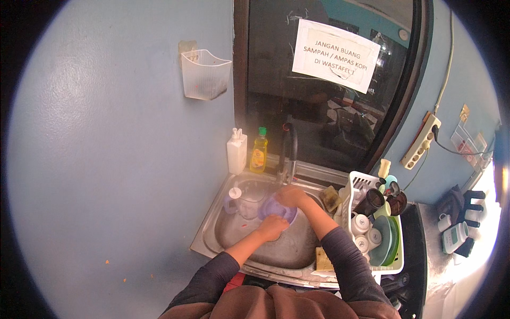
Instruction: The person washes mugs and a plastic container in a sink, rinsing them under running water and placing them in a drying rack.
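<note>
Over a stainless steel sink (pixel 271 259), just below the black faucet (pixel 294 147), my two hands are at a purple plastic bowl (pixel 290 214). My left hand (pixel 274 227) grips its near rim with bent fingers. My right hand (pixel 292 196) lies at the bowl's far right side, its fingers partly hidden, so its hold cannot be told. Left of the bowl, a clear pitcher (pixel 249 209) with a purple handle and a white round part lies in the basin. A small red scrap (pixel 244 225) rests on the basin floor.
A white dish rack (pixel 399 255) with cups, plates and utensils stands at the right. Sponges (pixel 330 198) lie on the sink's right edge. Behind the basin stand a yellow dish soap bottle (pixel 259 155) and a white pump bottle (pixel 237 154). A power strip (pixel 421 141) hangs on the wall.
</note>
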Motion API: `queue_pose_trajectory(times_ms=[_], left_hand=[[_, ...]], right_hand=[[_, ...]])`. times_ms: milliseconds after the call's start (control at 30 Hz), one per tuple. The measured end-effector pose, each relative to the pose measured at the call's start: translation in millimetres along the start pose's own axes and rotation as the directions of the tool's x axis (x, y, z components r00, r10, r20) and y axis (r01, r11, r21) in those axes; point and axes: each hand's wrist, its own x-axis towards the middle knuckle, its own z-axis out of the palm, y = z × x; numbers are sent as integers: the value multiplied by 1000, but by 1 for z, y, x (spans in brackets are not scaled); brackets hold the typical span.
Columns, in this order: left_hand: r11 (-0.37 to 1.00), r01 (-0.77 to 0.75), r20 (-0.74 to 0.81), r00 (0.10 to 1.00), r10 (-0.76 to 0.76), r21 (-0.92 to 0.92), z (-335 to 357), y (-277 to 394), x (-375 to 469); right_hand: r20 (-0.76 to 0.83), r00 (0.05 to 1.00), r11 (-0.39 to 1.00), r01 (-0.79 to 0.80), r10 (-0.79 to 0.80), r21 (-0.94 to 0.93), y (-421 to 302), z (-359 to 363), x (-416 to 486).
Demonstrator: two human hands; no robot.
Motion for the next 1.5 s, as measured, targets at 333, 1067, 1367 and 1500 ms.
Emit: queue_pose_trajectory(times_ms=[333,1067,1367,1500], left_hand=[[519,355,-85,759,-646,-778,27,-23,7],[987,-27,-125,992,6,-161,-12,-6,23],[805,233,-171,910,-378,-546,-23,-16,31],[722,210,-98,928,-359,-660,-11,-22,57]], right_hand=[[66,998,687,-52,5,725,4,3,-3],[-264,957,917,208,-119,341,43,39,-8],[-257,965,997,-35,52,71,17,55,-78],[-255,933,887,-119,254,446,14,66,-101]])
